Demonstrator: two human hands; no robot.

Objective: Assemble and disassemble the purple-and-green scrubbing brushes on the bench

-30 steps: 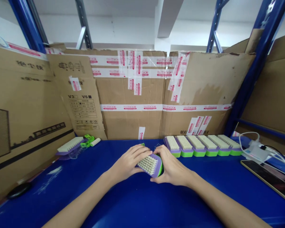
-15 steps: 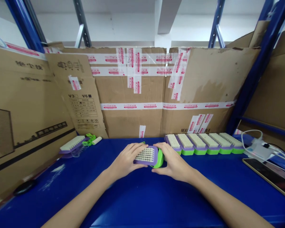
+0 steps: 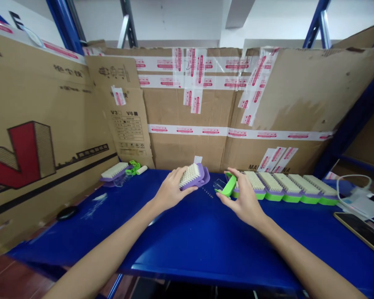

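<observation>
Above the blue tabletop (image 3: 199, 241), left hand (image 3: 170, 190): our fingers grip a purple, cream-bristled brush head (image 3: 195, 176).
Right hand (image 3: 247, 200): our fingers clasp a green plastic shell (image 3: 229, 187).

purp brush (image 3: 197, 176), grn shell (image 3: 229, 187), blu tbl (image 3: 193, 241)

Scrub brush (image 3: 199, 176): smooth purple plastic, rough bristles (image 3: 188, 174)
Green shell (image 3: 231, 185): glossy plastic
Bench (image 3: 187, 245): smooth, glossy blue
Cardboard panel (image 3: 187, 148): matt brown
Packing tape (image 3: 187, 130): shiny
Phone (image 3: 363, 232): glossy screen
</observation>
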